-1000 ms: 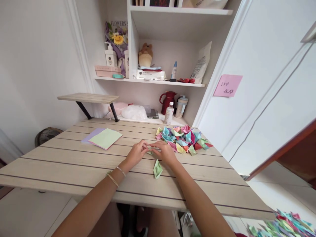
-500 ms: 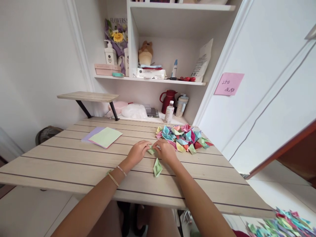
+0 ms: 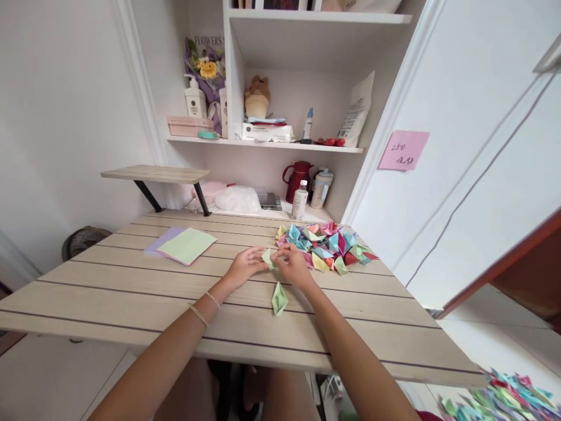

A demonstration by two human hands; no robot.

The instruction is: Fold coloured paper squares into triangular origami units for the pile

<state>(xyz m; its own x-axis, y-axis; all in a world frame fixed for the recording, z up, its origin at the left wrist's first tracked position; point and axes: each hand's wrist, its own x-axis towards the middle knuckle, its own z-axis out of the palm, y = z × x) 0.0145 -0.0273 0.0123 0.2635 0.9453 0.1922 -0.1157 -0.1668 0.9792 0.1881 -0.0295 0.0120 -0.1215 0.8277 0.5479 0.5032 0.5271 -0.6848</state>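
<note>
My left hand (image 3: pixel 243 267) and my right hand (image 3: pixel 293 266) meet over the middle of the wooden table (image 3: pixel 131 292). Between their fingertips they pinch a small light-green folded paper piece (image 3: pixel 267 257), lifted a little off the table. A second folded green paper piece (image 3: pixel 279 298) lies flat on the table just below my right hand. A pile of several coloured folded paper pieces (image 3: pixel 326 245) sits right behind my right hand. Both hands have their fingers closed on the paper.
A stack of flat paper sheets (image 3: pixel 184 244), green over purple, lies at the left. Behind the table stand a red jug (image 3: pixel 298 180), a small bottle (image 3: pixel 300 201) and shelves. More folded pieces (image 3: pixel 499 397) show at bottom right. A pink note (image 3: pixel 403 150) hangs on the wall.
The green piece has come up off the table between my fingertips and turned, and my left fingers have spread a little. The arms stay in place.
</note>
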